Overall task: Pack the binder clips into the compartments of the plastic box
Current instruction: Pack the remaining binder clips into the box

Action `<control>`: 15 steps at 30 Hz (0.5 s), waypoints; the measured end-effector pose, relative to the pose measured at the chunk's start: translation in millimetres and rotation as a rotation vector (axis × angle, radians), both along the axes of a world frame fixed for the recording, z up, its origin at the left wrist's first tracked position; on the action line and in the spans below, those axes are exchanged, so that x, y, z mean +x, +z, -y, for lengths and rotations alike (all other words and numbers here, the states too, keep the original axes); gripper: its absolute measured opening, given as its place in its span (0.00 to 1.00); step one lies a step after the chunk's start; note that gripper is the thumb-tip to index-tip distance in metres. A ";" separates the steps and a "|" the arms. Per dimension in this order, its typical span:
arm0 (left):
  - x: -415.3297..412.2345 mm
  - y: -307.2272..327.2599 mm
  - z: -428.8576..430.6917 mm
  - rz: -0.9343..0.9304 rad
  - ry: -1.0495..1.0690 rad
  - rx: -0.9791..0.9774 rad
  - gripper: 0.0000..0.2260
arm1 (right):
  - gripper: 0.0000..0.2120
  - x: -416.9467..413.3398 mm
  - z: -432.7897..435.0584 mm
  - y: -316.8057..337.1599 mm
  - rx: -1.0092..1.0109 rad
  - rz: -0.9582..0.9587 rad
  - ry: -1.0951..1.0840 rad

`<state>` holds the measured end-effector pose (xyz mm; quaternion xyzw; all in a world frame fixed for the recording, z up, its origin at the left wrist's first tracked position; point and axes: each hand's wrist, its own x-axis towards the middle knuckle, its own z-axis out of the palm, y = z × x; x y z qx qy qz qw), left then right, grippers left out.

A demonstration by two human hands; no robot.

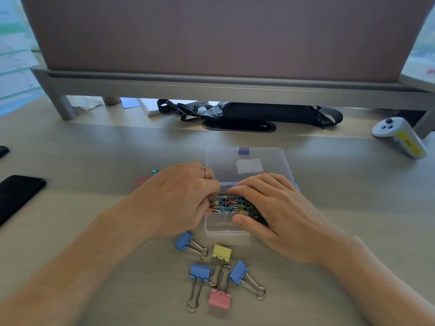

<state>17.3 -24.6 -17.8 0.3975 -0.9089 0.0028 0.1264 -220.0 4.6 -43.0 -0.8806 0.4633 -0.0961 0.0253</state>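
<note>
Divider panel (223, 31): we see a mauve screen on a grey rail with legs, standing along the far side of the worktop.
Worktop (94, 149): pale wood grain; it carries everything below.
Black bag (270, 112): lies under the rail, its strap and clasp trailing to the left.
Left hand (179, 196): reaches over the left edge of the box, a ring on one finger. The fingers curl down toward the rear compartments. Their tips are hidden, so we cannot tell whether this grip holds a clip.
Right hand (277, 208): lies across the right part of the box, fingers fairly straight over the compartments and thumb across the front ones. This grip is relaxed and holds nothing we can see.
Plastic box (219, 225): clear, divided into compartments, on the worktop between the two hands. Its front-left compartment shows bare.
Lid (270, 158): swung open and lying flat behind the box, with a blue latch at its far edge and a white label.
Phone (16, 194): dark, at the left edge.
Controller (400, 136): white with a yellow sticker, far right.
Loose clips: a blue clip (186, 241) lies by the left wrist. Nearer us lie a yellow clip (221, 252), a second blue clip (200, 271), a third blue clip (239, 271) and a pink clip (219, 300). The yellow and pink wire handles cross.
Small binder clips (226, 204): mixed colours, packed in the middle compartments between our fingers.
</note>
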 end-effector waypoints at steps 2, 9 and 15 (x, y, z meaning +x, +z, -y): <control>2.1 -0.3 1.1 -0.019 -0.002 0.005 0.09 | 0.31 -0.3 -0.6 -0.9 -0.011 0.007 0.004; 6.8 -8.4 6.8 -0.055 0.013 0.056 0.10 | 0.29 -0.4 -0.1 -1.9 -0.029 0.018 0.004; 14.1 -7.8 17.4 -0.388 0.129 0.089 0.12 | 0.29 -3.3 -1.0 -1.4 -0.024 0.023 0.013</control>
